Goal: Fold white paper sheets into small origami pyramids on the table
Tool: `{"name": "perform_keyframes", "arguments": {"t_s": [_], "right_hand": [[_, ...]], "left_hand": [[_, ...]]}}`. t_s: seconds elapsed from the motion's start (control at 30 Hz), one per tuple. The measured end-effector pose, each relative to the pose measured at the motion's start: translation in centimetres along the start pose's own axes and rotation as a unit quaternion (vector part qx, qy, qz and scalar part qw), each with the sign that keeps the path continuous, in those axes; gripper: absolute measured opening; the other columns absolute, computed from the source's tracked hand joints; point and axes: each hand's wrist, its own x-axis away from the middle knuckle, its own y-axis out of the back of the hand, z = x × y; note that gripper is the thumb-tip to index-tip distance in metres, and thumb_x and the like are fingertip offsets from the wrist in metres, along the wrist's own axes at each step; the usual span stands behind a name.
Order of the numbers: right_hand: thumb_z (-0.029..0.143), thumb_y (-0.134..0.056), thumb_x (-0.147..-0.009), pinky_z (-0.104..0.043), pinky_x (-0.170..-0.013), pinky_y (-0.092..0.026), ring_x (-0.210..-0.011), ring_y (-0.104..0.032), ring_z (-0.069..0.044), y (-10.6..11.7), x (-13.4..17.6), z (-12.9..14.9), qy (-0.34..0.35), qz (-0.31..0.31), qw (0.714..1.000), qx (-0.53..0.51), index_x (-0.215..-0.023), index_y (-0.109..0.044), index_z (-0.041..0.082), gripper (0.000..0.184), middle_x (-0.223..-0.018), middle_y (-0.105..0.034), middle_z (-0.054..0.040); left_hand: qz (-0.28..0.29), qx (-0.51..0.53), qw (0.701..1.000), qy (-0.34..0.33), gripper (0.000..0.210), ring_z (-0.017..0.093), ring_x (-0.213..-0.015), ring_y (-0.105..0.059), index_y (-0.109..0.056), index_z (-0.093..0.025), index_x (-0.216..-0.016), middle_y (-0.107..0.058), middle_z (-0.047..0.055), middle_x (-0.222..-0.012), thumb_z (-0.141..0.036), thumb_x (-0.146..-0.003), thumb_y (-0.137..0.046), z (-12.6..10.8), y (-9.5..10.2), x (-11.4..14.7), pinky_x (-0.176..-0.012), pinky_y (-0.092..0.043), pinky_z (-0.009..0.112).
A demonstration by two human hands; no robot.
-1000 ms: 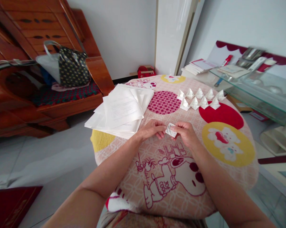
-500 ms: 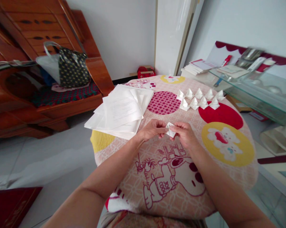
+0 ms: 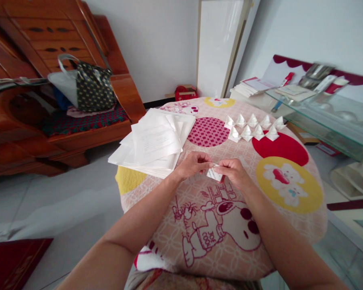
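Note:
Between my two hands is a small folded piece of white paper (image 3: 213, 173) with printed marks on it, held above the round table. My left hand (image 3: 196, 164) pinches its upper left edge between thumb and finger. On the other side, my right hand (image 3: 233, 170) grips it, thumb on top. Beyond my hands, several folded white paper shapes (image 3: 253, 121) with pointed tips stand in two rows. To the left lies a stack of paper sheets (image 3: 157, 139), the top ones printed.
A patterned cloth (image 3: 199, 257) with cartoon figures covers the table. At the right stands a glass shelf (image 3: 329, 117) with papers and a metal pot (image 3: 318, 71). A wooden bench (image 3: 87, 137) at the left carries a dark patterned bag (image 3: 93, 86).
The folded paper has turned and shifted slightly down and left, so its printed face shows wider. My hands have stayed nearly in place.

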Motion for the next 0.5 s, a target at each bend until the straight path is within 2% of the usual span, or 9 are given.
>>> {"name": "perform_keyframes", "arguments": {"t_s": [0.07, 0.17, 0.3, 0.37, 0.5], "right_hand": [[0.050, -0.083, -0.067, -0.023, -0.042, -0.045, -0.043, -0.058, -0.013, -0.2, -0.1, -0.1, 0.002, -0.008, 1.000, 0.003, -0.057, -0.066, 0.017, 0.039, -0.052, -0.065, -0.0020], [0.051, -0.084, -0.066, -0.024, -0.044, -0.046, -0.046, -0.060, -0.014, -0.3, -0.3, -0.1, 0.006, -0.027, 1.000, -0.009, -0.063, -0.069, 0.016, 0.038, -0.056, -0.068, -0.0036], [0.048, -0.086, -0.064, -0.026, -0.048, -0.049, -0.053, -0.062, -0.016, -0.1, -0.4, -0.1, 0.013, -0.065, 0.997, -0.026, -0.069, -0.073, 0.015, 0.036, -0.063, -0.072, -0.0061], [0.047, -0.085, -0.065, -0.026, -0.048, -0.048, -0.054, -0.062, -0.016, 0.0, -0.5, -0.1, 0.026, -0.077, 0.997, -0.016, -0.068, -0.073, 0.015, 0.034, -0.063, -0.071, -0.0055], [0.046, -0.082, -0.070, -0.025, -0.048, -0.045, -0.052, -0.058, -0.014, 0.1, -0.5, -0.5, 0.045, -0.063, 0.997, 0.017, -0.062, -0.070, 0.017, 0.033, -0.059, -0.068, -0.0032]], "left_hand": [[-0.024, -0.013, 1.000, -0.005, 0.038, 0.004, -0.045, -0.047, -0.067, -0.012, -0.074, -0.057, -0.004, -0.054, -0.045, -0.073, -0.085, 0.2, 0.0, -0.1, -0.044, -0.035, 0.016], [-0.045, 0.008, 0.999, -0.012, 0.036, 0.005, -0.046, -0.051, -0.065, -0.012, -0.075, -0.059, -0.003, -0.055, -0.044, -0.077, -0.082, 0.4, -0.1, -0.1, -0.046, -0.040, 0.017], [-0.029, 0.008, 1.000, -0.002, 0.032, 0.008, -0.050, -0.060, -0.064, -0.012, -0.079, -0.064, -0.001, -0.059, -0.039, -0.077, -0.081, 0.6, -0.2, 0.0, -0.050, -0.049, 0.019], [-0.019, -0.018, 1.000, -0.005, 0.028, 0.009, -0.051, -0.061, -0.065, -0.012, -0.080, -0.065, -0.001, -0.061, -0.035, -0.077, -0.080, 0.7, -0.2, 0.0, -0.051, -0.050, 0.019], [-0.014, -0.050, 0.999, -0.012, 0.021, 0.008, -0.050, -0.060, -0.067, -0.012, -0.082, -0.066, -0.002, -0.061, -0.031, -0.080, -0.076, 1.1, -0.2, 0.0, -0.048, -0.046, 0.017]]}}
